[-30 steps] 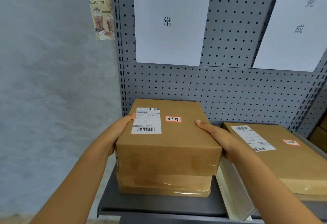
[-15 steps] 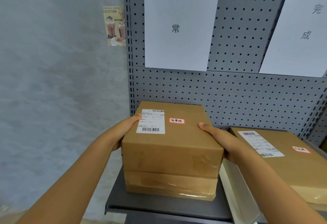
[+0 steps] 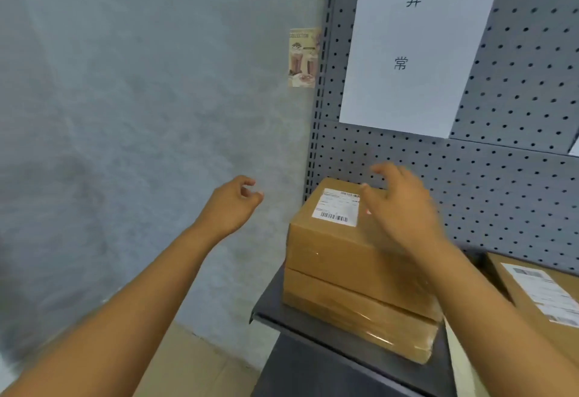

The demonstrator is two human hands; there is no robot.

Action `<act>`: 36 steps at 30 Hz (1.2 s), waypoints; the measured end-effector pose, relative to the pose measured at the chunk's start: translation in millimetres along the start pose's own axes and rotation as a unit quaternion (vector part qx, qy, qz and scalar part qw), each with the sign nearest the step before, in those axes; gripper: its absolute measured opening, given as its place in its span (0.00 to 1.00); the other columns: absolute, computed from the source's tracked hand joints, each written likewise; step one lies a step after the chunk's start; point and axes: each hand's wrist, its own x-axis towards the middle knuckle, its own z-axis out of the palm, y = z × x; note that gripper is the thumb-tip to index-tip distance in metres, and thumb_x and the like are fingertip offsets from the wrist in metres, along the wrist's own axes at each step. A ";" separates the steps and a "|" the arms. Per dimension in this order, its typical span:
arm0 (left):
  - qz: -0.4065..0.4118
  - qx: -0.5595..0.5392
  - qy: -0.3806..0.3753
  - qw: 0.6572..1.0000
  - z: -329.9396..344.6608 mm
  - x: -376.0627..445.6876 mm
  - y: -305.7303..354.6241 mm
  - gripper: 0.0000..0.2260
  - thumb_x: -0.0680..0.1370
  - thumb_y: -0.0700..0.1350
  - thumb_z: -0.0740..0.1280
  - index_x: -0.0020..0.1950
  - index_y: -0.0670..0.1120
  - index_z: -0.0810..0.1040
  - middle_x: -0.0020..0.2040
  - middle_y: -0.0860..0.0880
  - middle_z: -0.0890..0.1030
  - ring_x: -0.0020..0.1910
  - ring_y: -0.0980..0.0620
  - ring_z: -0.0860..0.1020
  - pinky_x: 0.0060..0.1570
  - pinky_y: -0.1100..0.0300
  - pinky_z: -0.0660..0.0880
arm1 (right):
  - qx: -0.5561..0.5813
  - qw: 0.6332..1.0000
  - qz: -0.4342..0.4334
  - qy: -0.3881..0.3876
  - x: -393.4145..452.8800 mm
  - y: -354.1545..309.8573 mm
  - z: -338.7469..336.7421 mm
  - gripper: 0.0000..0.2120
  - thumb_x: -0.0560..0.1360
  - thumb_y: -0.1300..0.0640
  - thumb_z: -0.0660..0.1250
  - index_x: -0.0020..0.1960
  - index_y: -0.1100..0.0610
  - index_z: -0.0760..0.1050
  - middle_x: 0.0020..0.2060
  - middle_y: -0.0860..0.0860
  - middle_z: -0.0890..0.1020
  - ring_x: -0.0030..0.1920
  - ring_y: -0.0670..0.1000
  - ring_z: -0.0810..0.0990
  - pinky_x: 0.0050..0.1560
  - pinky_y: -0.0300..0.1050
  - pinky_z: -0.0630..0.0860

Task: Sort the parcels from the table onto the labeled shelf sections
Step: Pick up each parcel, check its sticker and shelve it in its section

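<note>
Both hands are free and hold nothing: the left hand [image 3: 233, 205] hangs in the air beside the shelf with its fingers loosely curled, and the right hand [image 3: 399, 205] hovers just above the top parcel with fingers spread and relaxed. Under it, the brown cardboard parcel with a white barcode label [image 3: 341, 243] sits on a second, tape-wrapped brown cardboard parcel [image 3: 354, 312], the two stacked on the left end of the dark grey metal shelf [image 3: 272, 316], below the white paper sign with two black characters [image 3: 410, 51] fixed to the grey pegboard back panel [image 3: 517, 183]. Another flat brown cardboard parcel [image 3: 539, 287] lies in the neighbouring section to the right. The placement looks finished, so the step in hand appears to be letting go and turning away. Doing it well means lifting the right hand straight up so it does not drag the top parcel askew, checking the stack sits square and well back from the shelf's front edge.
</note>
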 end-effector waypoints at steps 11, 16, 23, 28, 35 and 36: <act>-0.006 0.473 0.158 0.867 -220.5 -171.0 -97.1 0.20 0.81 0.52 0.62 0.71 0.46 0.72 0.61 0.44 0.79 0.58 0.40 0.77 0.55 0.49 0.73 | 0.027 0.874 -0.450 -0.180 -85.3 -266.3 142.0 0.22 0.80 0.51 0.60 0.73 0.53 0.68 0.65 0.53 0.77 0.65 0.57 0.74 0.66 0.51 0.66; -0.097 0.522 0.190 0.826 -323.6 -251.2 -157.6 0.19 0.81 0.53 0.61 0.70 0.48 0.72 0.60 0.46 0.80 0.57 0.42 0.78 0.53 0.53 0.72 | 0.101 0.842 -0.504 -0.162 -136.0 -383.8 171.1 0.21 0.73 0.53 0.60 0.63 0.58 0.77 0.50 0.56 0.84 0.53 0.61 0.80 0.57 0.55 0.75; -0.167 0.550 0.221 0.787 -450.8 -356.3 -228.0 0.19 0.81 0.55 0.59 0.70 0.50 0.71 0.63 0.50 0.79 0.60 0.46 0.77 0.56 0.54 0.72 | 0.154 0.798 -0.553 -0.186 -227.8 -540.4 221.7 0.21 0.74 0.52 0.59 0.64 0.58 0.76 0.54 0.56 0.82 0.56 0.61 0.77 0.58 0.53 0.72; -0.222 0.563 0.229 0.763 -522.3 -427.1 -268.0 0.19 0.82 0.55 0.59 0.71 0.50 0.71 0.63 0.51 0.78 0.61 0.48 0.76 0.58 0.54 0.71 | 0.184 0.755 -0.585 -0.231 -290.4 -632.0 252.7 0.19 0.79 0.53 0.62 0.68 0.56 0.73 0.60 0.54 0.78 0.62 0.58 0.73 0.61 0.49 0.68; -0.291 0.558 0.269 0.729 -602.8 -497.1 -323.7 0.18 0.81 0.54 0.61 0.69 0.50 0.73 0.60 0.50 0.79 0.58 0.47 0.77 0.57 0.54 0.73 | 0.226 0.688 -0.642 -0.253 -353.2 -757.8 286.4 0.19 0.80 0.54 0.62 0.70 0.54 0.72 0.63 0.52 0.77 0.65 0.55 0.71 0.62 0.47 0.68; -0.300 0.556 0.272 0.726 -613.5 -504.8 -332.8 0.18 0.81 0.54 0.61 0.69 0.50 0.73 0.60 0.50 0.79 0.58 0.48 0.77 0.56 0.54 0.73 | 0.226 0.679 -0.650 -0.257 -362.1 -775.0 292.8 0.20 0.79 0.54 0.62 0.71 0.54 0.71 0.63 0.51 0.77 0.65 0.55 0.71 0.63 0.48 0.68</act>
